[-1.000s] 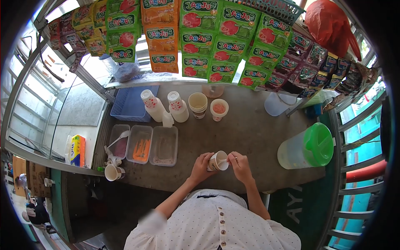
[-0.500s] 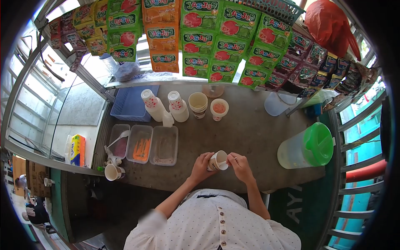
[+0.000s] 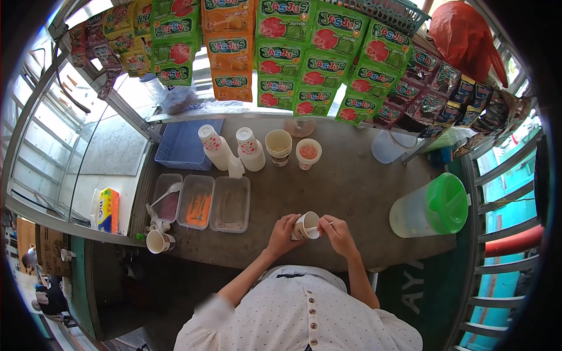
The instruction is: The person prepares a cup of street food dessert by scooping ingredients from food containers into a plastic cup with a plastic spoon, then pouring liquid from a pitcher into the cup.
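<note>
Just in front of my body, over the near part of the brown table, my left hand (image 3: 283, 235) is wrapped around a paper cup (image 3: 299, 230). The cup's mouth tilts toward my right. My right hand (image 3: 338, 235) pinches the handle of a white spoon (image 3: 314, 229) that reaches into the cup. The spoon's lower end and the cup's contents are hidden from me. To the left of my hands lie a clear plastic tub (image 3: 230, 223), a tub of orange sachets (image 3: 198, 202) and a tub with another white spoon (image 3: 170, 192).
Stacked white cups (image 3: 250, 153), brown paper cups (image 3: 278, 146) and a cup with reddish contents (image 3: 308, 153) stand farther back. A green-lidded water jug (image 3: 430, 205) is at right. Another paper cup (image 3: 159, 241) sits at the left edge. Drink sachets (image 3: 278, 58) hang overhead.
</note>
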`<state>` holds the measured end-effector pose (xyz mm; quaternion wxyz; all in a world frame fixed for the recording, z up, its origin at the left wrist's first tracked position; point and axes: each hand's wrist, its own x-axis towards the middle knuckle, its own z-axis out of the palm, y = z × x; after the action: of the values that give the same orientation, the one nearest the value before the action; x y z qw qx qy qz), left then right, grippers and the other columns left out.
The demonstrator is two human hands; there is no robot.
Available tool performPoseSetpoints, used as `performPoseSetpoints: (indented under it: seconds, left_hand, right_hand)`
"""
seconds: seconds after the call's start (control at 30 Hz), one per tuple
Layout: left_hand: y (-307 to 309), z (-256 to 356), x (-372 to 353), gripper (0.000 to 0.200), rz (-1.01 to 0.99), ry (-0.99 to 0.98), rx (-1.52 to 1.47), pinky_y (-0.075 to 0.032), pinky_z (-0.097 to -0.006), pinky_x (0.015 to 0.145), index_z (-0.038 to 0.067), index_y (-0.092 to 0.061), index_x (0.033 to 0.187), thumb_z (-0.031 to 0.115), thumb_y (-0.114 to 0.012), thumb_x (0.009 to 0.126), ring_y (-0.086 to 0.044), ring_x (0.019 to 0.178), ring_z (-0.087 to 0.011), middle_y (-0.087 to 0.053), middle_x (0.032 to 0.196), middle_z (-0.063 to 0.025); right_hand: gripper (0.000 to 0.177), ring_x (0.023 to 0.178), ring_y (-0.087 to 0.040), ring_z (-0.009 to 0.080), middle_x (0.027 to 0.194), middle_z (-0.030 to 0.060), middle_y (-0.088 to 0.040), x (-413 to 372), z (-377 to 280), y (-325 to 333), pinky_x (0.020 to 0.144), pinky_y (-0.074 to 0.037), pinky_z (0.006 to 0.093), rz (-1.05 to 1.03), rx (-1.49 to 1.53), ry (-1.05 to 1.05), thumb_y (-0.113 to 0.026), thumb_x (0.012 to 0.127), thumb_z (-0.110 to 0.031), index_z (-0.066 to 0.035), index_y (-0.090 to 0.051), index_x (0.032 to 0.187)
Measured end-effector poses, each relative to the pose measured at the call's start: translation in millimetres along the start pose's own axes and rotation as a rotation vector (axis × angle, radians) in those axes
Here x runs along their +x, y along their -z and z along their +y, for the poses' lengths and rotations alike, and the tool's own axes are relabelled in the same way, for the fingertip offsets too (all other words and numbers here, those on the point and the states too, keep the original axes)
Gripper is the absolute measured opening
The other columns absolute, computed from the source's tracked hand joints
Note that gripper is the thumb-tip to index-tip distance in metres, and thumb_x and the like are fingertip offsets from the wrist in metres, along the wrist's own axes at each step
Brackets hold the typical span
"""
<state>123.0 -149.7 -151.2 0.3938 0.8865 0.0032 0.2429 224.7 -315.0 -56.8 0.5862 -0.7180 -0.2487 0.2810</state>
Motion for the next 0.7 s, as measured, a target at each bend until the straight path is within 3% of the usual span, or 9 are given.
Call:
performPoseSetpoints:
  seconds: [0.13,0.33,0.4,0.5,0.7]
  left_hand:
    - [0.6,1.1,-0.2,0.080,0.069,-0.014,0.035,-0.042,-0.0424,0.088,0.008,-0.045,0.125,0.020,-0.083,0.055,-0.053,0.104,-0.0311,-0.053,0.114,-0.0118]
    - [-3.9,-7.0,-4.7,0.083,0.124,-0.065,0.074,-0.041,-0.0440,0.089,0.007,-0.044,0.124,0.018,-0.083,0.051,-0.051,0.107,-0.0325,-0.052,0.116,-0.0123]
    - [-6.9,-10.8,-6.0,0.082,0.127,-0.053,0.051,-0.041,-0.0438,0.090,0.007,-0.043,0.123,0.016,-0.083,0.052,-0.051,0.108,-0.0328,-0.052,0.117,-0.0127]
    - [-8.1,-10.5,-6.4,0.078,0.148,-0.044,-0.010,-0.042,-0.0431,0.092,0.007,-0.042,0.122,0.010,-0.082,0.055,-0.052,0.109,-0.0337,-0.053,0.119,-0.0141]
    - [-8.1,-9.3,-4.9,0.071,0.199,-0.031,-0.100,-0.044,-0.0414,0.093,0.006,-0.039,0.120,0.003,-0.079,0.062,-0.054,0.109,-0.0352,-0.053,0.120,-0.0179]
  right_hand:
    - [0.026,0.065,-0.053,0.0099,0.069,0.0061,-0.057,-2.2,-5.3,-6.6,0.061,-0.044,0.0249,0.055,0.122,0.025,-0.048,0.094,-0.017,0.000,-0.060,0.079]
    - [0.024,0.069,-0.058,0.0205,0.081,0.0096,-0.060,-6.1,-26.7,-3.8,0.063,-0.045,0.0302,0.102,-0.175,0.203,-0.049,0.094,-0.019,0.000,-0.062,0.086]
    - [0.028,0.075,-0.057,0.0188,0.086,0.0090,-0.057,-7.6,-33.8,-5.1,0.069,-0.045,0.0292,0.041,-0.260,0.230,-0.048,0.096,-0.023,-0.001,-0.063,0.089]
    - [0.027,0.077,-0.058,0.0234,0.087,0.0108,-0.058,-7.7,-31.5,-10.0,0.070,-0.046,0.0326,-0.002,-0.314,0.273,-0.048,0.095,-0.023,-0.002,-0.064,0.088]
    - [0.025,0.076,-0.058,0.0247,0.087,0.0092,-0.060,-9.5,-34.2,-10.9,0.068,-0.043,0.0337,-0.089,-0.413,0.248,-0.047,0.095,-0.022,-0.004,-0.063,0.088]
